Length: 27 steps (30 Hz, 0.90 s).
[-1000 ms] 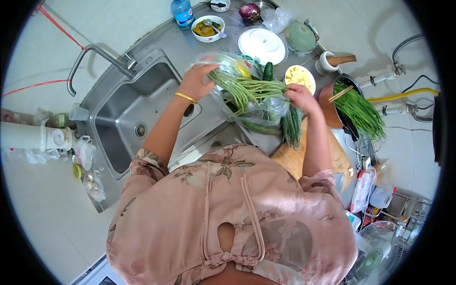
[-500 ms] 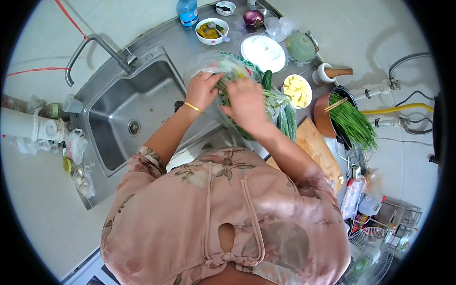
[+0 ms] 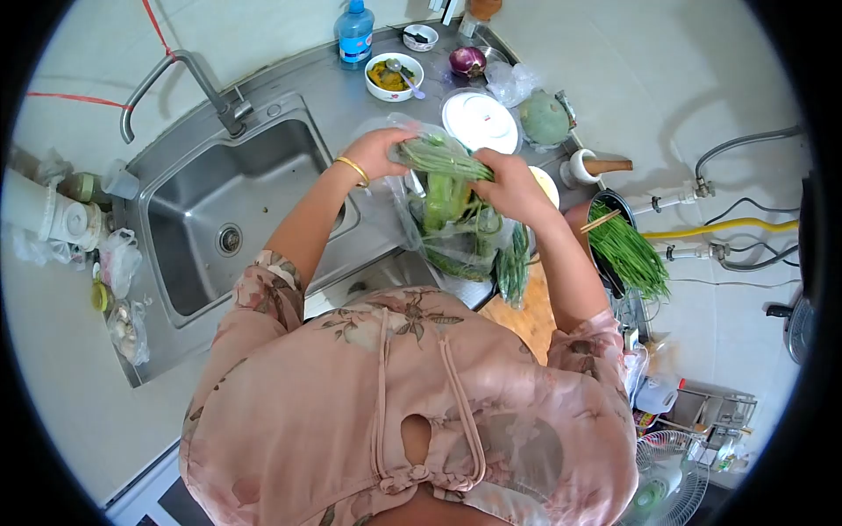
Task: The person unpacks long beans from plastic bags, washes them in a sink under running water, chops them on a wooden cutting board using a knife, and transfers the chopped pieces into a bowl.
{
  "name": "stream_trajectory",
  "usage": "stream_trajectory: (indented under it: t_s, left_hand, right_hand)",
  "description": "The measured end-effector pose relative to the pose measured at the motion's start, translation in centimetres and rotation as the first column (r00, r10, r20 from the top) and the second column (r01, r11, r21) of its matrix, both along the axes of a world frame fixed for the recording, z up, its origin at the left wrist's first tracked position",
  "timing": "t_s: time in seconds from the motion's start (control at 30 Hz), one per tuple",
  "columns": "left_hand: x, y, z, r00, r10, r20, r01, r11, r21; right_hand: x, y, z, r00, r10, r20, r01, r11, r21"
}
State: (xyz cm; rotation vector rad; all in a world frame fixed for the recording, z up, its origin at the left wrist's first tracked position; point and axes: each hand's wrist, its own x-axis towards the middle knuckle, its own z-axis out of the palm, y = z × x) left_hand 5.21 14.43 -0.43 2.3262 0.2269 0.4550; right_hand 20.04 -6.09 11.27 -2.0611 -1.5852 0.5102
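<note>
A bundle of long green beans (image 3: 438, 159) stretches between my two hands above the counter. My left hand (image 3: 383, 152), with a gold bangle at the wrist, is closed around the bundle's left end, where clear plastic also bunches up. At the right end, the fingers of my right hand (image 3: 514, 186) are wrapped round the beans. Just below them lies a clear plastic bag (image 3: 405, 210) with green vegetables (image 3: 452, 206) inside; their exact kind is hard to make out through the plastic. Another bagged green bundle (image 3: 512, 267) lies beside it, under my right forearm.
To the left is a steel sink (image 3: 180, 289) with a faucet (image 3: 232, 112). Behind my hands stand a bowl of yellow food (image 3: 382, 90), a white lid (image 3: 480, 121), an eggplant (image 3: 467, 61) and a green melon (image 3: 545, 118). A pot of green stalks (image 3: 627, 254) and a cutting board (image 3: 519, 307) are right.
The beans, loose and spread over the bag before, are now gathered into a bundle and lifted. My right hand has moved right and closed on their end.
</note>
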Motion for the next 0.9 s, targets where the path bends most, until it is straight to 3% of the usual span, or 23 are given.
stream_trajectory:
  t_s: [0.03,0.17,0.23,0.3,0.4,0.47,0.53,0.63,0.73,0.77,0.83,0.9]
  left_hand:
    - [0.5,0.2,-0.1,1.000,-0.007,-0.001,0.007,1.000,0.002]
    - [2.3,0.9,-1.2,0.999,0.007,-0.054,-0.012,0.996,-0.090]
    - [2.3,1.3,-1.8,0.996,0.035,-0.085,-0.049,0.984,-0.174]
    - [1.5,2.2,-2.4,0.994,0.059,-0.093,-0.081,0.966,-0.244]
    - [-0.3,2.6,-4.0,0.979,0.052,-0.198,-0.128,0.912,-0.391]
    - [1.1,4.0,-7.5,0.980,-0.049,-0.191,-0.080,0.786,-0.613]
    - [2.2,3.9,-7.2,0.977,-0.086,-0.196,0.025,0.956,-0.291]
    - [0.5,2.2,-5.1,0.987,0.072,-0.143,-0.071,0.997,0.012]
    - [-2.9,0.9,0.9,0.997,-0.047,-0.058,0.047,0.999,-0.009]
    - [-4.0,0.5,2.8,0.993,-0.064,-0.094,0.041,0.974,-0.224]
    - [-5.3,0.0,5.2,0.979,-0.119,-0.167,-0.007,0.795,-0.607]
    - [-5.4,-0.1,4.6,0.916,-0.399,-0.047,0.229,0.615,-0.755]
  right_hand:
    - [0.3,-0.7,0.9,0.994,-0.037,-0.102,0.029,0.997,-0.078]
    - [0.9,-3.3,3.0,0.958,-0.061,-0.281,0.084,0.994,0.072]
    - [-0.3,-4.1,5.9,0.875,-0.119,-0.469,0.215,0.964,0.157]
    - [-0.3,-4.9,8.7,0.828,-0.163,-0.537,0.288,0.945,0.157]
    - [-0.8,-5.4,11.1,0.715,-0.128,-0.688,0.375,0.900,0.223]
    - [0.2,-5.5,11.7,0.686,-0.053,-0.726,0.377,0.879,0.293]
    - [0.0,-6.0,12.9,0.677,-0.015,-0.735,0.385,0.859,0.337]
    - [-0.1,-7.1,13.7,0.676,-0.007,-0.737,0.406,0.838,0.364]
    - [-0.2,-8.4,13.1,0.675,-0.012,-0.737,0.423,0.826,0.374]
    - [-0.5,-8.6,12.8,0.661,-0.015,-0.750,0.437,0.820,0.369]
    - [-1.3,-9.1,12.4,0.634,-0.017,-0.773,0.465,0.807,0.364]
    - [-2.1,-9.5,11.6,0.644,-0.016,-0.765,0.491,0.775,0.398]
